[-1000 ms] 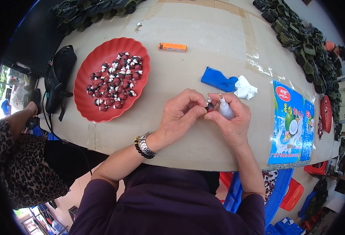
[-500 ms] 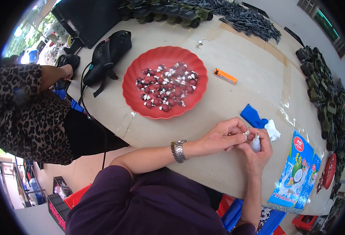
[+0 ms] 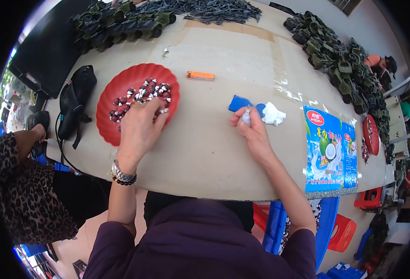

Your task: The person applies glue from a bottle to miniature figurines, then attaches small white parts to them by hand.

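— Where was the bottle [image 3: 246, 116]?
— Centre of the frame, upright in the right hand [image 3: 254, 134], fingers closed around it, nozzle up.
— And the small parts [image 3: 140, 95]?
— In the red dish [image 3: 108, 100], upper left, well apart from the bottle. The left hand [image 3: 140, 128] was nearer, palm down over them, fingertips curled; whether it gripped one, I couldn't tell.

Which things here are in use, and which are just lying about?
In use: left hand in the red plate of small pieces; right hand holding a small white bottle.
Lying about: orange lighter, black bag, white cloth, green toy heaps.
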Demonstrator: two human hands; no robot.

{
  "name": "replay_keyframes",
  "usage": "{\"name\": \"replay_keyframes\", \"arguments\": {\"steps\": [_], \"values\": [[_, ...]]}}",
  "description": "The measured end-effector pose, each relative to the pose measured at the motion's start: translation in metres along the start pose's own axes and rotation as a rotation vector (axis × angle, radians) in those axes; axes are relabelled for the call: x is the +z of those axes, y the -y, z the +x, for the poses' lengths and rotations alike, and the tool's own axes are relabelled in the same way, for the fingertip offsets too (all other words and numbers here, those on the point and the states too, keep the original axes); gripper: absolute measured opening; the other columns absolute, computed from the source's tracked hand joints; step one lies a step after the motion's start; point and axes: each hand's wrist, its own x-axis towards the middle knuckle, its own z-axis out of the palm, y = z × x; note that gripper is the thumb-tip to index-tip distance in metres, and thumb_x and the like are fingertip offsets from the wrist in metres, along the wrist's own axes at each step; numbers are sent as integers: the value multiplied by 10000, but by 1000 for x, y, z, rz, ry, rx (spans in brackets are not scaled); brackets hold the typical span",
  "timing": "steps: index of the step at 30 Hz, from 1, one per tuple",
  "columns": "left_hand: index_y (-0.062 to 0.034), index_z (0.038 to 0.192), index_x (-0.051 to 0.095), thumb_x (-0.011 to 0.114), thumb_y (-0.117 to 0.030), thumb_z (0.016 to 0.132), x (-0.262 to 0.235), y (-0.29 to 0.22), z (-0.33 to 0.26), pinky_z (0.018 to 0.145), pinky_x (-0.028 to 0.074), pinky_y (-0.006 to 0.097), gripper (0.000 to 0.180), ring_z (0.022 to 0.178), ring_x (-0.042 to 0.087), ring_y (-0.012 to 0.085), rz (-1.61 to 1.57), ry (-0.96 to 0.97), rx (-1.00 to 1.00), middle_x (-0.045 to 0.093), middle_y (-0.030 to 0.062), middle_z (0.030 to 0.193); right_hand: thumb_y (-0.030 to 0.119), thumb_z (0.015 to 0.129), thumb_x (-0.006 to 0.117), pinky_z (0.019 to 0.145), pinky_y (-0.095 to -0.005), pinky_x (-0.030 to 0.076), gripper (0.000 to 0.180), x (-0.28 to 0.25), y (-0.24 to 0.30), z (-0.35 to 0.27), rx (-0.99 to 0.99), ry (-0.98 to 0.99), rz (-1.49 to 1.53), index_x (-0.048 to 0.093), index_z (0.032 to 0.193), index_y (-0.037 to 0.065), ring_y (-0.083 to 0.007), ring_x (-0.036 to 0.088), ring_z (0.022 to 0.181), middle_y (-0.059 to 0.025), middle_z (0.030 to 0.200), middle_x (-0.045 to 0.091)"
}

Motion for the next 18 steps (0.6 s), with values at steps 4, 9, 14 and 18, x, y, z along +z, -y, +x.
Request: {"name": "replay_keyframes", "arguments": {"steps": [4, 9, 14, 18], "values": [[-65, 939, 623, 680, -178, 797, -9, 12, -11, 617, 477, 406, 190, 748, 594, 301, 67, 1, -68, 653, 109, 803, 96, 921, 486, 901, -278, 373, 153, -15, 5, 14, 8, -36, -112, 496, 1070, 62, -129, 506, 1017, -46, 1053, 569], [-44, 947, 639, 709, -113, 776, -18, -4, -23, 663, 444, 380, 197, 739, 537, 270, -10, -201, -15, 623, 94, 776, 48, 887, 468, 945, -293, 364, 182, -37, 4, 26, -1, -273, -162, 517, 1062, 59, -142, 504, 1040, -53, 1077, 579], [-21, 884, 636, 707, -28, 740, -12, -35, -20, 672, 425, 372, 161, 724, 515, 267, -210, -191, 182, 593, 99, 760, 2, 836, 522, 931, -294, 390, 198, -41, -13, 19, -51, -406, -223, 545, 1023, 63, -153, 529, 1038, -44, 1067, 591], [-2, 851, 632, 691, 11, 725, 3, -72, -25, 679, 427, 347, 140, 741, 530, 261, -349, -61, 323, 585, 104, 741, -30, 748, 604, 938, -309, 417, 311, -34, -12, 13, -137, -424, -276, 555, 1047, 42, -186, 548, 1070, -72, 1079, 605]]}}
